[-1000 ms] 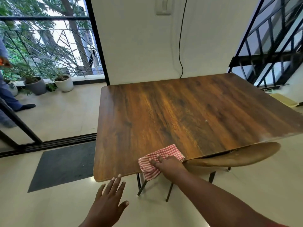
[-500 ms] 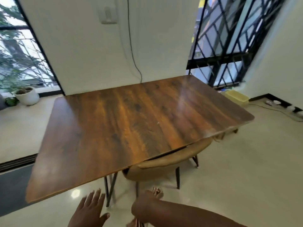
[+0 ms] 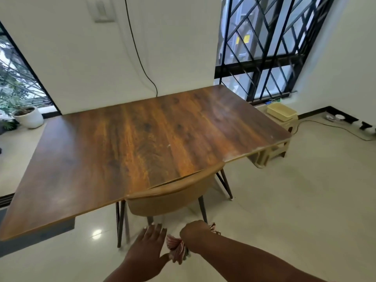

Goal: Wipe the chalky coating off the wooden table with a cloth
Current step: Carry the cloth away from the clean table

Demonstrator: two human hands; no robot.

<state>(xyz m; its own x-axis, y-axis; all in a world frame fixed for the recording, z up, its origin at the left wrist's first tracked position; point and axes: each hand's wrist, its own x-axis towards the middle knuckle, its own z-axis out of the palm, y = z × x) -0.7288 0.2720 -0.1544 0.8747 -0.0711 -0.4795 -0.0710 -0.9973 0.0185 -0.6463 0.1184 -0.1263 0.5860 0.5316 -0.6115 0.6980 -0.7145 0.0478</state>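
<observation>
Head view, step: a pause between wiping strokes, as I read it. Both hands are off the table [image 3: 142,143] and low in the frame, over the floor [image 3: 284,200].
Head view, right hand: the right hand [image 3: 194,233], bottom centre, is fisted round the cloth [image 3: 177,248], which spills out in a bunch below the knuckles, with a frayed end poking out on the far side.
Head view, left hand: the left hand [image 3: 146,253] sits just beside the cloth at bottom centre, fingers straight and spread. The thumb looks to be touching the fabric, though I cannot be sure, and it holds nothing.
Head view, cloth: red-and-white checked, soft, crumpled into a wad. It is well short of the tabletop, below the near edge.
Head view, table: a broad rectangular top with dark, streaky wood grain and a slight sheen, filling the middle of the frame on thin black metal legs.
Head view, coating: a pale, dusty haze shows at the right-hand near corner and along that edge, with a white speck near the centre.
Head view, next move: looks like the cloth wants reshaping into a flat pad, then a reach up and right to that chalky corner.
Head view, chair: a tan moulded chair [image 3: 168,202] with a curved back is tucked under the near edge, right in the path.
</observation>
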